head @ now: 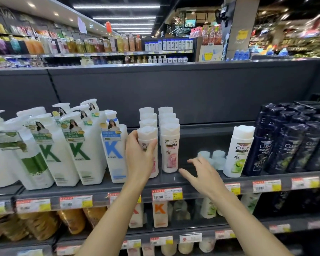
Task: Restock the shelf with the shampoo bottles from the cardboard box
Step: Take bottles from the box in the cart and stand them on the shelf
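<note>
I note large pump bottles left of the pink-label bottle. It is white with a white cap, upright at the shelf front, heading a row of four. My left hand grasps it. My right hand hovers with fingers spread, released. Four dark bottles front the far right.

My left hand and right hand are bare, no rings or watch; both forearms show uncovered, no sleeves reaching them.
</note>
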